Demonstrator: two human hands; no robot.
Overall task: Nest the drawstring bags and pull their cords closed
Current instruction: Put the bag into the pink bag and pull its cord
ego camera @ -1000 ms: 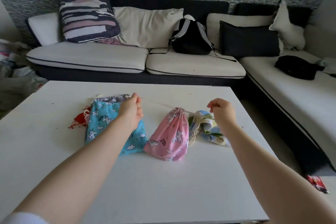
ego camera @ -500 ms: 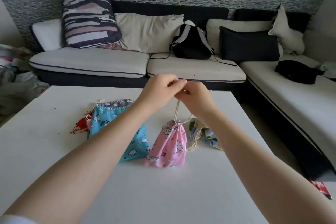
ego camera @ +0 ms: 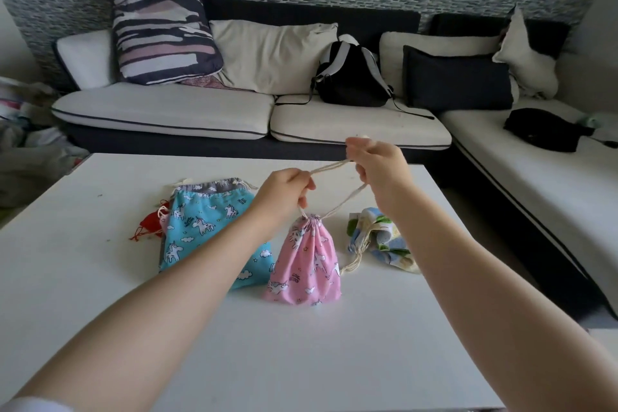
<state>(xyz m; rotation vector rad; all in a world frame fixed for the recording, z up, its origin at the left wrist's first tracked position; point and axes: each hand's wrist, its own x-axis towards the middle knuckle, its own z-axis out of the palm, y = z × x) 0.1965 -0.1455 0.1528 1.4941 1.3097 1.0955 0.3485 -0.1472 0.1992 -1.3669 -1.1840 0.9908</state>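
Observation:
A pink unicorn drawstring bag point(ego camera: 307, 264) stands on the white table point(ego camera: 100, 278), its mouth gathered tight. Pale cords point(ego camera: 329, 166) rise from the mouth to both hands. My left hand point(ego camera: 284, 192) pinches a cord just above the bag. My right hand point(ego camera: 378, 170) grips the cords higher up and to the right. A larger blue unicorn bag point(ego camera: 200, 227) lies flat to the left, partly under my left forearm. A small red bag point(ego camera: 150, 222) peeks out at its left edge. A crumpled blue-and-green bag point(ego camera: 381, 239) lies to the right.
Behind the table runs a corner sofa point(ego camera: 167, 110) with cushions, a black backpack point(ego camera: 351, 80) and a black pouch point(ego camera: 541, 129). A heap of cloth point(ego camera: 23, 130) sits on the floor at left. The table's right edge point(ego camera: 468, 244) drops beside the sofa.
A second ago the hands were wide apart, stretching the cords over the lying pink bag. They met above it, the bag stood up, and now they have parted slightly with the cords.

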